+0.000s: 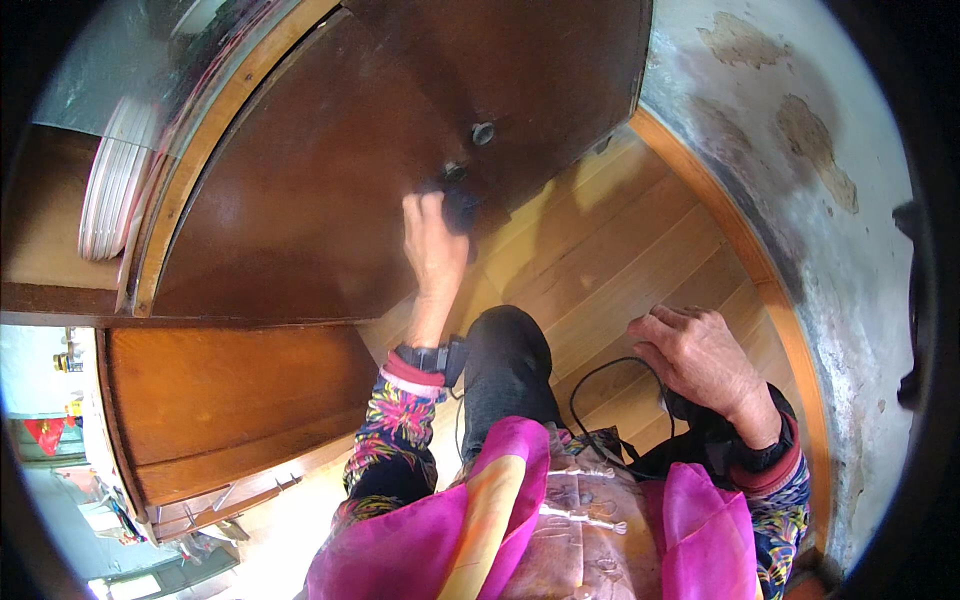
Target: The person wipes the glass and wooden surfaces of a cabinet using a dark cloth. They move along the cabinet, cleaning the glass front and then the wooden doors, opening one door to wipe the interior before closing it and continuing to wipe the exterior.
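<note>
My left hand (435, 236) is raised in front of a dark brown wooden cabinet front (300, 202). Its fingers curl around a dark, blurred item (459, 206), possibly a cloth, held close to the wood. Just beyond it are a round metal knob (482, 133) and a second, partly hidden knob (454, 171). To the right, above my lap, my right hand (697, 360) hangs with bent fingers. A thin black cable (600, 367) loops up beside that hand; whether the fingers touch it is unclear, and the palm is hidden.
Wood plank flooring (600, 247) runs between the cabinet and a peeling wall (825, 225) with a wooden baseboard (739, 214). At the upper left, stacked papers or booklets (116, 180) lie by a glass-topped edge. An orange-brown wooden panel (240, 412) stands at lower left.
</note>
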The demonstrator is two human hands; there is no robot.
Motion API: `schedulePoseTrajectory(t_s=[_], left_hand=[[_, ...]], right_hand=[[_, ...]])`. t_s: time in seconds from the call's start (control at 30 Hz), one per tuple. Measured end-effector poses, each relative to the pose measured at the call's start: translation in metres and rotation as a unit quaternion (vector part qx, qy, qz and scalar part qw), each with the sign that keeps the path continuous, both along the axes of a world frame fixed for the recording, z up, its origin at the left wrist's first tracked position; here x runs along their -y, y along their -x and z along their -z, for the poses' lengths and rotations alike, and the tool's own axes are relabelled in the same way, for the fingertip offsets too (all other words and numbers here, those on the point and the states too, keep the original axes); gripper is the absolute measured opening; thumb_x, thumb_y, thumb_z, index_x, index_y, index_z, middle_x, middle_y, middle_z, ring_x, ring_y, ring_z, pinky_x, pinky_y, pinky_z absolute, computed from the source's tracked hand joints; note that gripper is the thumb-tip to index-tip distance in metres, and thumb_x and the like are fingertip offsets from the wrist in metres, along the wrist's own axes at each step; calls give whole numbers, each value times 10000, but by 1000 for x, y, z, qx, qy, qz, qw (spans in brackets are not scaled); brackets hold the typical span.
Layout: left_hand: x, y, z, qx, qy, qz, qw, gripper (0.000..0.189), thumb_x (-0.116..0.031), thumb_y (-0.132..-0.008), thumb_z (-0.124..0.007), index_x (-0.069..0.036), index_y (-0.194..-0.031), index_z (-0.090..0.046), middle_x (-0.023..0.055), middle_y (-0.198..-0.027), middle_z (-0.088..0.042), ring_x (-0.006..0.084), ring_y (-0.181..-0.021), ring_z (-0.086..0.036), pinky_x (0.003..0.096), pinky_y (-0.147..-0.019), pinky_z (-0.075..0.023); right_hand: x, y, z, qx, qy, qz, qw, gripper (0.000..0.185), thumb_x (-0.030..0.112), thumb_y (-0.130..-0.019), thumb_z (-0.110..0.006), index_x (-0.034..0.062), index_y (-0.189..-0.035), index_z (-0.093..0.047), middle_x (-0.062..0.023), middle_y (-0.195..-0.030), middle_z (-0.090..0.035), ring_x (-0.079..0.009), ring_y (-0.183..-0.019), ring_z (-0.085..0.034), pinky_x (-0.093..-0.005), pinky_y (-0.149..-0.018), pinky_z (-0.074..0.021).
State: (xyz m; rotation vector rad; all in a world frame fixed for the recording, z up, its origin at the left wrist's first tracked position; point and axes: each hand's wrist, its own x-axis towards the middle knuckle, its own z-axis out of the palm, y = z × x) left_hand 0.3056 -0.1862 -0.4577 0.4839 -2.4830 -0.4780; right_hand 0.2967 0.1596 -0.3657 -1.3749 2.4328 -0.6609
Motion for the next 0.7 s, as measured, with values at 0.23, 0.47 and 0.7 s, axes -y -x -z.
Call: schedulePoseTrajectory(t_s=[0.23, 0.47, 0.7], left_hand=[[-8, 19, -8, -130, 78, 44, 987, 495, 78, -694, -654, -45, -1161, -544, 185, -1146, -496, 429, -1085, -530, 506, -872, -491], [-10, 25, 6, -80, 80, 20, 993, 494, 108, -669, -657, -30, -1134, -558, 188, -1131, -500, 421, -1075, -517, 486, -891, -474], [-3, 8, -27, -123, 16, 70, 990, 429, 128, -695, -595, 32, -1112, -562, 215, -1053, -549, 435, -1018, -563, 421, -890, -483]], right_hand=[[1, -1, 1, -1, -3, -9, 1000, 177, 152, -864, -675, 67, -1007, -616, -115, -838, -625, -324, -786, -656, -429, -672, -532], [0, 0, 2, -2, 2, -9, 1000, 180, 151, -862, -674, 66, -1011, -619, -116, -845, -631, -326, -790, -657, -431, -674, -533], [-3, 0, -1, 9, -6, 2, 1000, 152, 128, -858, -663, 65, -986, -613, -127, -842, -613, -349, -814, -639, -455, -670, -507]])
